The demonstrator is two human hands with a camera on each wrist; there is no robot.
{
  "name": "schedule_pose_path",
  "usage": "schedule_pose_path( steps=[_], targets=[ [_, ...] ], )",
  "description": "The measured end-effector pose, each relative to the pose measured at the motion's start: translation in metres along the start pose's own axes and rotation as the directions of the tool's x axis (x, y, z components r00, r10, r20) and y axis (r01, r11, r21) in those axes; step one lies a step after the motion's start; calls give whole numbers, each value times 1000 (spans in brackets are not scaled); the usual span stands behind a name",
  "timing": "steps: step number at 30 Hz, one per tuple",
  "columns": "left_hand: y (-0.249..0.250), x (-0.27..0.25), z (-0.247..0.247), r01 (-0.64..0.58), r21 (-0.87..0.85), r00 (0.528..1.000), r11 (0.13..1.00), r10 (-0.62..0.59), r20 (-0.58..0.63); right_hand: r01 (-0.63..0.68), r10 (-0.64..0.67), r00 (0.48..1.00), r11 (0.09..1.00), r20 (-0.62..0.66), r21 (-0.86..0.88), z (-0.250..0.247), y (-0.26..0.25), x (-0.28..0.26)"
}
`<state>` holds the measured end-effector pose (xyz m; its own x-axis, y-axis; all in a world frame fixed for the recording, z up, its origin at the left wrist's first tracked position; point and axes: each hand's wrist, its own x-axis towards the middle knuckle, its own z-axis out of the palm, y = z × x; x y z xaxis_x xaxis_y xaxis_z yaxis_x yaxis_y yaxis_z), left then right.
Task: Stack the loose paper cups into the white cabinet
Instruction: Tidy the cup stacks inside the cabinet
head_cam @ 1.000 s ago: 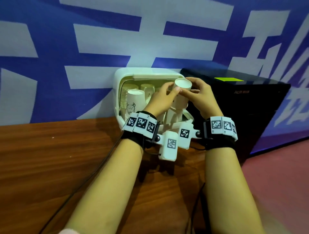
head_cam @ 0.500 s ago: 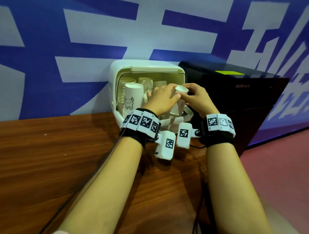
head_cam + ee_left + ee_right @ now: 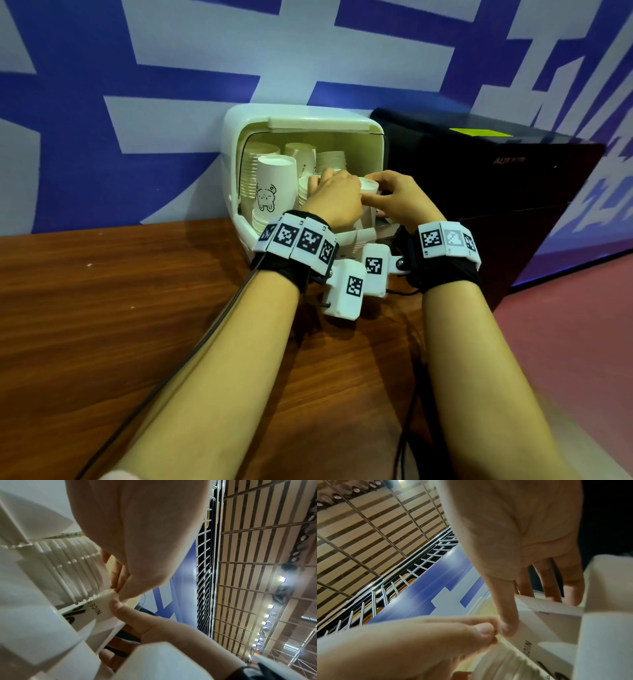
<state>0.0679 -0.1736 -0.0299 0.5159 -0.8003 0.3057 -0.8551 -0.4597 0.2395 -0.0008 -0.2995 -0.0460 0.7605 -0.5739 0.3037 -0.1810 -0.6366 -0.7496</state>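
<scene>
The white cabinet (image 3: 233, 161) stands open on the wooden table against the wall, with several stacks of upside-down paper cups inside. Both hands hold one upside-down white paper cup (image 3: 370, 187) at the right front of the opening. My left hand (image 3: 342, 192) grips its left side and my right hand (image 3: 383, 192) pinches its right side. In the left wrist view the cup (image 3: 102, 604), printed "NICE", sits beside a ribbed stack of cup rims (image 3: 77, 568). In the right wrist view my thumb presses on the cup (image 3: 539, 628). What is under the cup is hidden by my hands.
A cup with a bear drawing (image 3: 275, 192) tops a stack at the cabinet's left front. A black appliance (image 3: 479, 178) stands right against the cabinet. The wooden table (image 3: 120, 308) stretches left and toward me, and a cable (image 3: 205, 339) runs along my left forearm.
Both hands have brought the cup down from level with the cabinet's top into the right front of the opening, keeping hold of it.
</scene>
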Motion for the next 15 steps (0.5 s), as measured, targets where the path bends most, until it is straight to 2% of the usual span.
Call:
schedule_pose_path(
  steps=[8,15],
  targets=[
    [-3,-2,-2,7,-53,1000,999,-8,-20,-14,13,999,1000,-29,-27,5,-2,5],
    [-7,-5,-7,-25,-91,999,996,28,24,-3,1,999,999,-36,-51,4,-1,5]
  ],
)
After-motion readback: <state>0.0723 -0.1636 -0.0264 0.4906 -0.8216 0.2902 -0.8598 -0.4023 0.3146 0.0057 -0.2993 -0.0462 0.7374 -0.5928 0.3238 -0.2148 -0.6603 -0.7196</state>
